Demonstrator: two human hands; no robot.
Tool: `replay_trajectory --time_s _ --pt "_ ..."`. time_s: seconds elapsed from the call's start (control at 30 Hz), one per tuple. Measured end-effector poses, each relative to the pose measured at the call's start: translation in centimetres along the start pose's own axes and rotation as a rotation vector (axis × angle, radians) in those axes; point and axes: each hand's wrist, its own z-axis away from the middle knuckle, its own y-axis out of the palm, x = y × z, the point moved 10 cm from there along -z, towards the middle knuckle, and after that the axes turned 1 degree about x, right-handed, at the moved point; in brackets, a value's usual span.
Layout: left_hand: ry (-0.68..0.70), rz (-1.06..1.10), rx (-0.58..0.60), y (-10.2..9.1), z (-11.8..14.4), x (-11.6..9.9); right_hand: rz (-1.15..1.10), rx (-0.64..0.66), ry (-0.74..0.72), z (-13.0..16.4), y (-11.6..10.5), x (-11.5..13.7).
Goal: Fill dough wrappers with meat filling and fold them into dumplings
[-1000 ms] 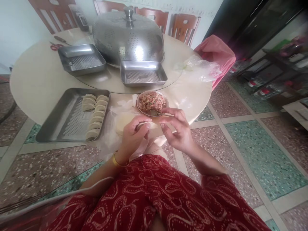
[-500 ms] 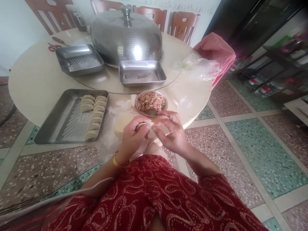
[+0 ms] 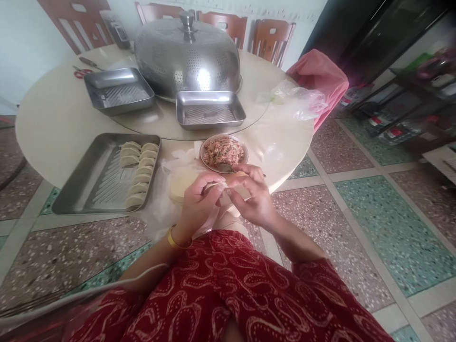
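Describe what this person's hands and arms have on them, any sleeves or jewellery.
Both hands are bare, no gloves. The left hand has a thin gold bangle at the wrist. The right hand wears nothing visible. Both forearms are uncovered; no sleeves show.

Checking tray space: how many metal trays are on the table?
3: the large tray with dumplings at front left, a small tray at back left, another small tray before the domed cover.

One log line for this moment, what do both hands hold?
left hand: holds dumpling | right hand: pinches dumpling edge | nearby: filling bowl, tray
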Motion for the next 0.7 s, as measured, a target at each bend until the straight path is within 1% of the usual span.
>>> replay_trajectory --time_s 0.13,0.23,0.43,0.57,0.7 --pt "-0.002 -0.001 0.019 0.2 0.0 0.0 0.003 0.003 -0.069 0.3 0.1 0.5" --pt "-0.010 -0.006 0.011 0.3 0.0 0.1 0.021 -0.006 -0.087 0.5 -0.1 0.6" --pt "0.018 -0.033 0.027 0.5 -0.1 -0.1 -0.100 -0.037 0.020 0.2 -1.6 -0.9" --pt "0.076 -0.091 0.063 0.7 0.1 -0.5 -0.070 0.053 0.028 -0.2 -1.5 -1.4" --pt "0.087 -0.112 0.070 0.7 0.2 -0.5 -0.061 0.113 -0.011 -0.4 -1.6 -0.9"
